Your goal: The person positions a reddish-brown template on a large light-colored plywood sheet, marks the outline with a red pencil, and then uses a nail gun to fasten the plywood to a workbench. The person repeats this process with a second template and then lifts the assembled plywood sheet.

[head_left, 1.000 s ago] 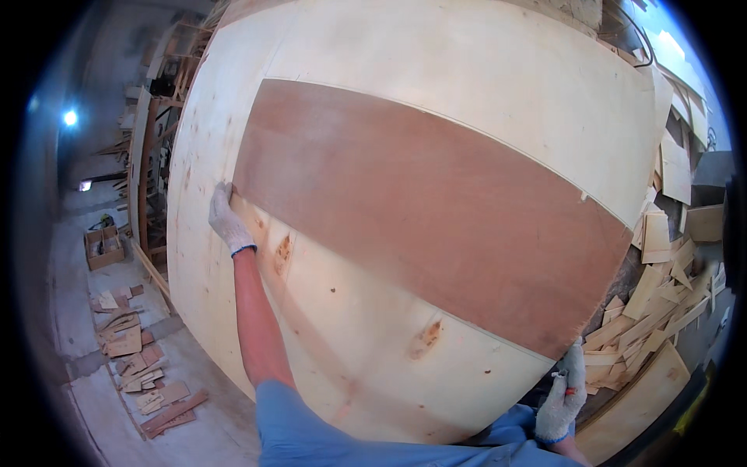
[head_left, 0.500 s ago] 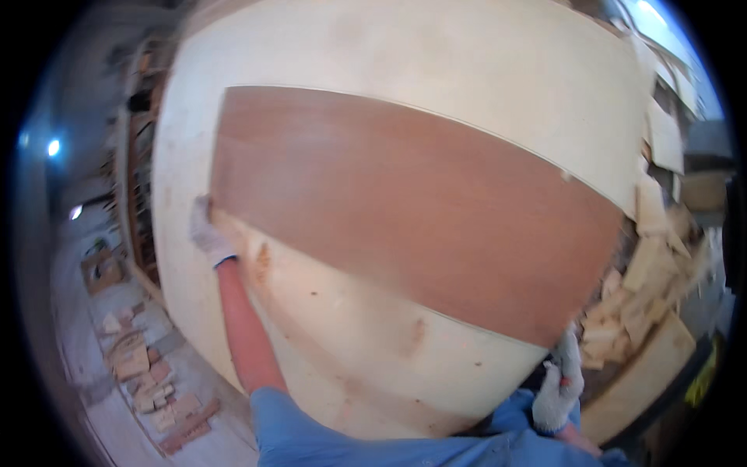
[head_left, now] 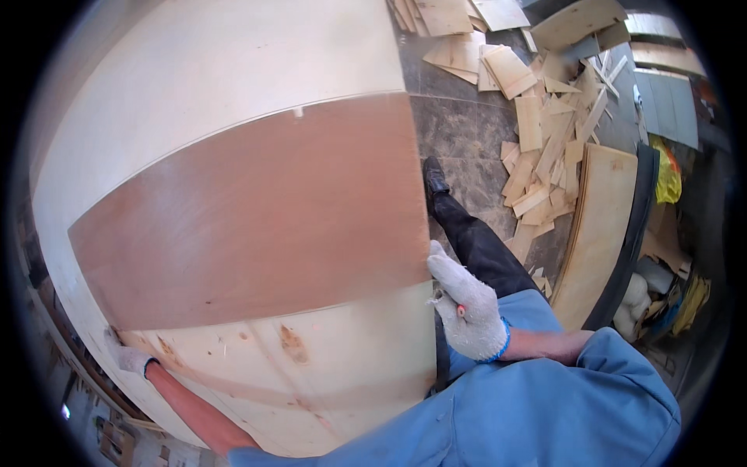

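View swinging R, so sheets' R edge coming central. Reddish-brown rect. wood sheet lying on pale knotty plywood; white-knit-gloved R hand half-curling at brown edge, gloved L hand touching near-L corner; can't tell if gripping.

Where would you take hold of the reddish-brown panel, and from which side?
Probably the reddish-brown panel is best gripped at its short right edge, coming from the right, where the gloved right hand is. That edge roughly lines up with the edge of the pale sheet beneath; its long edges lie flat on the sheet, leaving fingers little room.
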`<state>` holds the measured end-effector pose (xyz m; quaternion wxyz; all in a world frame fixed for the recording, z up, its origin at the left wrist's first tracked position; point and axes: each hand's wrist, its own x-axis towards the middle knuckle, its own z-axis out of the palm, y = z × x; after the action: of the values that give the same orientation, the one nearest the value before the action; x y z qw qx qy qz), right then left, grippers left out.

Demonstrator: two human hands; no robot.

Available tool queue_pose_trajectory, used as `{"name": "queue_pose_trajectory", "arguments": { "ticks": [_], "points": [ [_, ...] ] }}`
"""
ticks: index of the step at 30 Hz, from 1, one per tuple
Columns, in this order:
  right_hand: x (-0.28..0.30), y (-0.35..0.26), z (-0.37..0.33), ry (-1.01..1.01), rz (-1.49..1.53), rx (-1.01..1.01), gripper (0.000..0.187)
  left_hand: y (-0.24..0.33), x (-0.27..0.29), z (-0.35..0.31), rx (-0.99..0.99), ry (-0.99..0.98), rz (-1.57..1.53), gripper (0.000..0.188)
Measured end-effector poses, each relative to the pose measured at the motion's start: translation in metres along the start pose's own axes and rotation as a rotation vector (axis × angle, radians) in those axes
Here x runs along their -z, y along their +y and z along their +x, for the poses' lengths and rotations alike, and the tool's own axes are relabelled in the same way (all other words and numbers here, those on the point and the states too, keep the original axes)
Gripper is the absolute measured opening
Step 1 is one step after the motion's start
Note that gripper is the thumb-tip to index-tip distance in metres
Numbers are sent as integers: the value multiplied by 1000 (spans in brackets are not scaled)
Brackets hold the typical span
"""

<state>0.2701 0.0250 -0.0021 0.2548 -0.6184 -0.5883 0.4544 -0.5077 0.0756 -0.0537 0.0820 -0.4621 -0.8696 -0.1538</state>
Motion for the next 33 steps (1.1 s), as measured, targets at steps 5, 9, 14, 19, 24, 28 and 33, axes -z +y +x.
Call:
{"name": "queue_pose_trajectory", "arguments": {
  "ticks": [5, 9, 14, 19, 24, 28, 33],
  "points": [
    [-4, -2, 3, 55, -122, 51, 60, -13, -10, 11, 83, 23, -140, 40],
    [4, -4, 6, 65, -58, 41, 56, 10, 3, 5, -84, -68, 330, 35],
    [53, -40, 47, -198, -39, -180, 48, 46, 19, 4, -196, -275, 218, 29],
    [87, -48, 101, -150, 351, -251, 30, 195, -6, -38, -555, -10, 591, 27],
    [79, -102, 217, -355, 267, -184, 33, 373, -15, -93, 31, 54, -8, 40],
    [0, -144, 317, -504, 290, -94, 33, 398, -23, -92, 94, 206, 107, 36],
    [-121, -212, 415, -788, 356, -17, 39, 408, -7, -97, 295, 16, 65, 44]
  ]
}}
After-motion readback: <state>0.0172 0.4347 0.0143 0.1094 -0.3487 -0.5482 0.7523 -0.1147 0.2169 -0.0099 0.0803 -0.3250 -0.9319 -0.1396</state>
